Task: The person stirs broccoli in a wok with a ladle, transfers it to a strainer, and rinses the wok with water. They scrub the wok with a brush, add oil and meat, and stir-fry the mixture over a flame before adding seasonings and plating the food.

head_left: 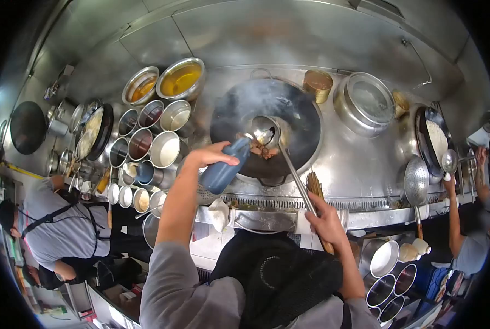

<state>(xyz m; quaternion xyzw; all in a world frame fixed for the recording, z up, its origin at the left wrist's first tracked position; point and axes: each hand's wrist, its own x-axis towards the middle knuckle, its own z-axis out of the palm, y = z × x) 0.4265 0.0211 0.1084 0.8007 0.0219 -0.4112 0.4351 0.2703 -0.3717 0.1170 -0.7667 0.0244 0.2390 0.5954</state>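
Note:
My left hand [212, 156] is wrapped round a dark blue bottle [226, 167], tilted so its mouth points at a ladle bowl. The fingers of my right hand [327, 222] are closed on the handle of the long metal ladle [294, 172], whose bowl is over the big black wok [231, 109]. Pieces of brown meat [263, 150] lie in the wok below the ladle, and steam rises there. Whether liquid leaves the bottle I cannot make out. A bamboo brush [314, 185] stands just beyond my right hand.
Several metal pots of sauces and powders [165, 149] stand left of the wok, with two bowls of oil [180, 79] behind. Right are a tin can [317, 83], a lidded steel pot [364, 104] and a skimmer [416, 181]. A person [64, 225] bends at the left; another person's arm [454, 214] works at the right.

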